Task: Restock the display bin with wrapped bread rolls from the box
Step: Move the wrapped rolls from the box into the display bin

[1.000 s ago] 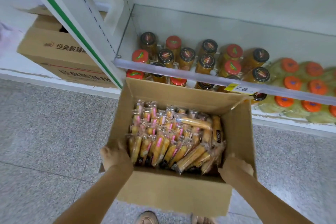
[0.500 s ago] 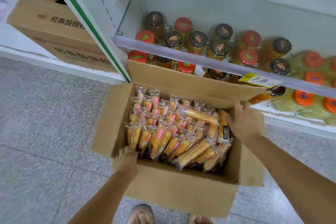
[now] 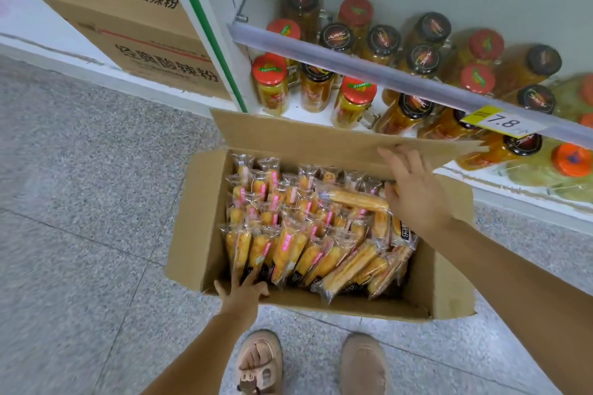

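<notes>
Right hand moved up to box flap, fingers spread, left hand splayed on rim

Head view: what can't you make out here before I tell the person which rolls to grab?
- Display bin: outside the frame in the head view.
- Lower layers of clear-wrapped yellow bread rolls: covered by the top layer in the brown cardboard box.
- Rolls under the right hand: hidden by it.
- Yellow price label, small print: too small.
</notes>
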Demonstrator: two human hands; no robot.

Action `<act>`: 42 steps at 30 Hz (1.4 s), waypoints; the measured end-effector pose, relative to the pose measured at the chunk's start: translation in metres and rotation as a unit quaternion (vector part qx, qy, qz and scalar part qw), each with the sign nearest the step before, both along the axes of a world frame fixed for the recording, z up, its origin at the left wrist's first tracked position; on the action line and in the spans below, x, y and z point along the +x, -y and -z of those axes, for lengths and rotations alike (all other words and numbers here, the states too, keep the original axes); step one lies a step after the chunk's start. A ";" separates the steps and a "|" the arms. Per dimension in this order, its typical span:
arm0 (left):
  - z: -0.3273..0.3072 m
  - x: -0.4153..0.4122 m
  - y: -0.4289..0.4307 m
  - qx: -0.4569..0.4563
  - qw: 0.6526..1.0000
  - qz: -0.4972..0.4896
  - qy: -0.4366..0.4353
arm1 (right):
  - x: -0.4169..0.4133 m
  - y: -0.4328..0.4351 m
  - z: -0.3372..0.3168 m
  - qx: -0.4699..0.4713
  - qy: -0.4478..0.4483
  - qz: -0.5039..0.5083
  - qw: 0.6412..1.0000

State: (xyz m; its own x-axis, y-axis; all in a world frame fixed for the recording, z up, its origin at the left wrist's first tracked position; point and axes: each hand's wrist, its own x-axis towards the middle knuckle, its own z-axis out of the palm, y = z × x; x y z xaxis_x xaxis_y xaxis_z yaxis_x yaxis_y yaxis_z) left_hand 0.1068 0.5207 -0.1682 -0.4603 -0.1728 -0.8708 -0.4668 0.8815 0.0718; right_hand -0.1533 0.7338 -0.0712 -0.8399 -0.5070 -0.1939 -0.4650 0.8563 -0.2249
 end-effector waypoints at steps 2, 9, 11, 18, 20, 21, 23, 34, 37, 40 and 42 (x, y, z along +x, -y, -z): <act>0.002 0.013 0.005 0.000 1.000 -0.002 0.015 | 0.004 0.008 0.008 0.007 0.005 -0.003 1.000; 0.003 0.031 0.030 0.004 1.000 0.016 0.017 | 0.006 0.025 0.035 0.042 0.099 0.052 0.993; 0.002 0.028 0.035 0.009 0.999 0.026 0.030 | 0.005 0.032 0.038 0.034 0.108 0.060 0.992; -0.003 -0.026 0.058 0.031 0.996 -0.042 0.067 | 0.032 0.063 0.056 0.077 0.161 0.004 0.984; -0.007 -0.041 0.049 0.014 0.994 -0.104 -0.024 | 0.041 0.062 0.072 0.146 0.231 0.021 0.962; -0.009 -0.047 0.040 0.012 0.990 -0.125 -0.064 | 0.045 0.061 0.080 0.174 0.254 0.024 0.951; -0.009 -0.053 0.023 0.001 0.986 -0.113 -0.120 | 0.053 0.057 0.091 0.200 0.268 0.024 0.942; -0.013 -0.066 0.012 0.018 0.958 -0.177 -0.225 | 0.028 0.052 0.067 0.022 0.281 0.109 0.953; -0.061 -0.085 0.026 0.073 0.917 -0.313 -0.235 | 0.019 0.061 0.023 -0.064 0.329 0.126 0.934; -0.119 -0.104 0.047 0.160 0.833 -0.478 -0.228 | 0.009 0.068 -0.040 -0.128 0.403 0.125 0.897; -0.162 -0.111 0.058 0.223 0.780 -0.538 -0.229 | 0.004 0.068 -0.088 -0.172 0.449 0.131 0.867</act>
